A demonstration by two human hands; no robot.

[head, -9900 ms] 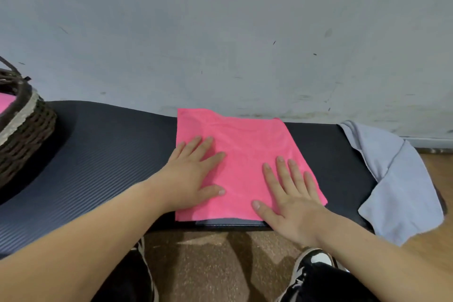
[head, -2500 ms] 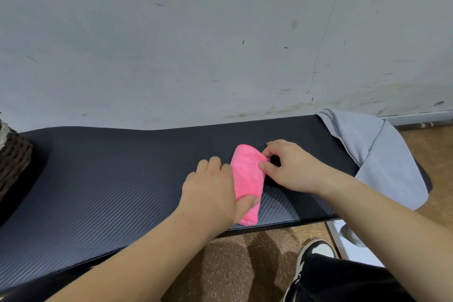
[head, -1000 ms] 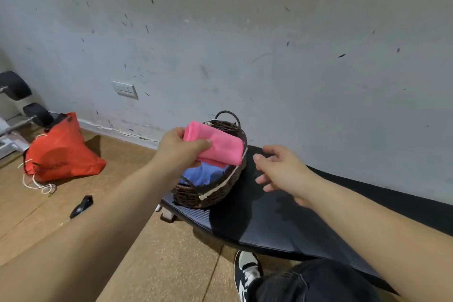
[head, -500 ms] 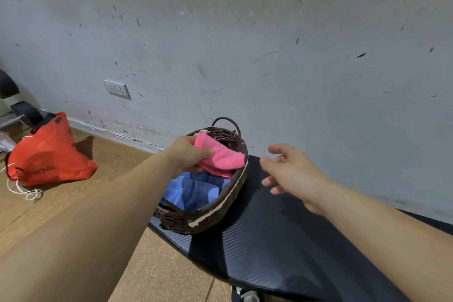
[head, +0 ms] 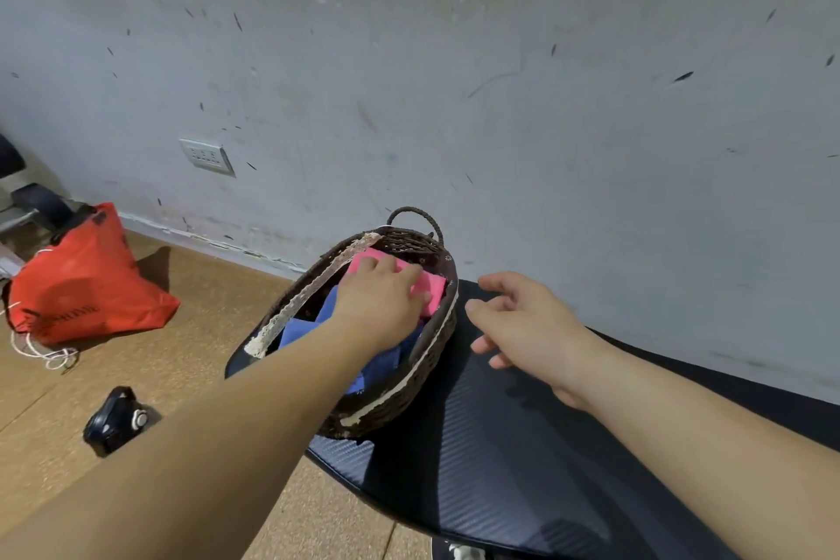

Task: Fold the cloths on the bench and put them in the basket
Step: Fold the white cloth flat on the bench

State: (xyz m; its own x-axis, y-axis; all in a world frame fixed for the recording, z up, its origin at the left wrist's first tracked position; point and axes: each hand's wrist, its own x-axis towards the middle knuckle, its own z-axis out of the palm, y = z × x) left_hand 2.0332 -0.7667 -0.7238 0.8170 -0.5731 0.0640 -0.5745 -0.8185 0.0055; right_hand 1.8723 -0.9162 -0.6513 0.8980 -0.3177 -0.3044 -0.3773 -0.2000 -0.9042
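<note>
The folded pink cloth (head: pixel 435 289) lies inside the dark wicker basket (head: pixel 313 286), at its far end, on top of folded blue cloths (head: pixel 297 331). My left hand (head: pixel 382 300) reaches into the basket and covers most of the pink cloth, fingers curled over it; the thumb is hidden. My right hand (head: pixel 522 323) hovers just right of the basket above the black bench (head: pixel 500 446), fingers spread, holding nothing. The basket stands on the bench's left end.
A red bag (head: pixel 82 282) with white cord sits on the cork floor at left, by the wall. A small black object (head: pixel 116 418) lies on the floor nearer me. The grey wall runs close behind the bench and basket, and dark gear shows at the far left.
My left hand has lowered the pink cloth from above the rim down into the basket onto the blue cloths. The right hand stays open beside the basket.
</note>
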